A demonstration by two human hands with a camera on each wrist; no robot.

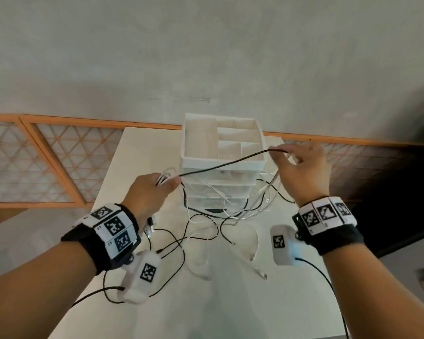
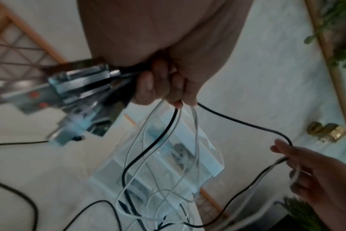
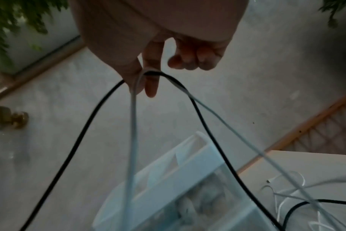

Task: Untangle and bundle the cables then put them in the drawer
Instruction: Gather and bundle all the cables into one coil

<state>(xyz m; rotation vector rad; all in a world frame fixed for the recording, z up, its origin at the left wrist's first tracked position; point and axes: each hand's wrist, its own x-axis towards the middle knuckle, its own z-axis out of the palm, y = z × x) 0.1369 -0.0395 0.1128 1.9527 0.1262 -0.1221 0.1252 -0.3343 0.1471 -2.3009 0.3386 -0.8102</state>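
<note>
Carefully — your left hand (image 1: 154, 192) and right hand (image 1: 301, 167) pinch limp, light cables (image 1: 220, 211); regrip near the 6 o'clock plugs.

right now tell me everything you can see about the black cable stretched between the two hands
The black cable is thin, round and looks rubber-coated. A raised span runs from the left hand, which grips it with several white cables, across the front of the white drawer unit to the right hand, whose fingers pinch it beside a white cable. Past both hands it droops in loose loops onto the white table, crossing the white cables. I cannot pick out its plugs.
</note>
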